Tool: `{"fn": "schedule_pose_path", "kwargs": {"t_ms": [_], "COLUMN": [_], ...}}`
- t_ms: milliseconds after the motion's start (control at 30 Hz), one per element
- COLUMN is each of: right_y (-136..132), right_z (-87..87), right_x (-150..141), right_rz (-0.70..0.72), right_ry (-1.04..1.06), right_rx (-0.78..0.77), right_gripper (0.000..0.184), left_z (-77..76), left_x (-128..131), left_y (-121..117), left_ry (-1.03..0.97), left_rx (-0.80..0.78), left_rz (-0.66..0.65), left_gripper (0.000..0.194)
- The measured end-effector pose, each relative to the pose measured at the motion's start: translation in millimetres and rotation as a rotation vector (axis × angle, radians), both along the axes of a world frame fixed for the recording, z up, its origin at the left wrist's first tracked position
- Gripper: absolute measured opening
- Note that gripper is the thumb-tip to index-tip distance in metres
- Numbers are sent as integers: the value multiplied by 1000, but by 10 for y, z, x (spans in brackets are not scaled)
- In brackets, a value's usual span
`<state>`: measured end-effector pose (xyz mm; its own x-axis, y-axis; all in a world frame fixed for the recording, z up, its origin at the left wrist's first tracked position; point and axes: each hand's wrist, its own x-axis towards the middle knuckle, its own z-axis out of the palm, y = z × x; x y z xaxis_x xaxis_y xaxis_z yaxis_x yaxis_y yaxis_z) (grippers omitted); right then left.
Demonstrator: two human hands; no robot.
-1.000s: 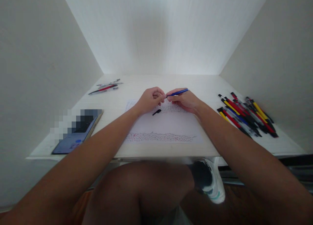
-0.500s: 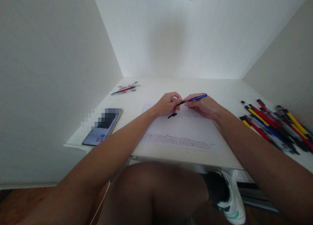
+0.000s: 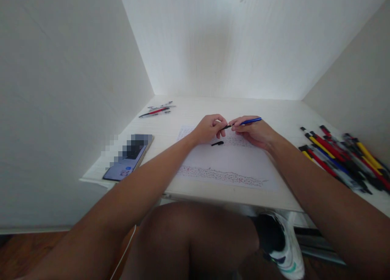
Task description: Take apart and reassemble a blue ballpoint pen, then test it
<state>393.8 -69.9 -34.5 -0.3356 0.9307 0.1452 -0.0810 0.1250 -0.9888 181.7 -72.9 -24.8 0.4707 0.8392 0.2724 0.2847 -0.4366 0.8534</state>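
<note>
A slim pen with a blue barrel (image 3: 251, 120) and a black front part (image 3: 227, 126) lies between my two hands above the paper. My left hand (image 3: 211, 127) is closed, its thumb and fingertips pinching the black end. My right hand (image 3: 251, 130) is closed around the blue barrel, whose rear end sticks out up and to the right. Fingers hide part of the middle of the pen. Just below my left fingertips, a black pen cap (image 3: 217, 143) rests on the sheet of paper (image 3: 225, 158), which carries handwritten lines at top and bottom.
At left on the white desk (image 3: 195, 105) lies a phone (image 3: 128, 158), partly pixelated. Several pens (image 3: 157, 111) sit at the back left. A spread of red, yellow, blue and black pens (image 3: 341, 158) lies at right, beside my right forearm. Walls enclose the desk.
The black cap has turned flatter and shifted slightly right on the paper. My right hand and the blue barrel have moved slightly right, while my left hand has hardly moved.
</note>
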Motion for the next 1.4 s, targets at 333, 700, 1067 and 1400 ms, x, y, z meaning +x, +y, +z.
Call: {"fn": "schedule_pose_path", "kwargs": {"t_ms": [333,700,1067,1400], "right_y": [47,80,53,70], "right_z": [64,65,76,79], "right_x": [75,67,26,28], "right_rz": [-201,-372,-439,-425], "right_ry": [120,88,149,201], "right_rx": [-45,-47,-90,-132], "right_gripper": [29,15,22,23], "left_z": [-87,-134,-37,10], "left_x": [-152,-237,-250,-246], "left_y": [166,276,198,143], "left_ry": [320,572,687,636], "left_rx": [297,409,350,345], "left_rz": [32,97,173,213], "left_gripper": [29,38,34,27]}}
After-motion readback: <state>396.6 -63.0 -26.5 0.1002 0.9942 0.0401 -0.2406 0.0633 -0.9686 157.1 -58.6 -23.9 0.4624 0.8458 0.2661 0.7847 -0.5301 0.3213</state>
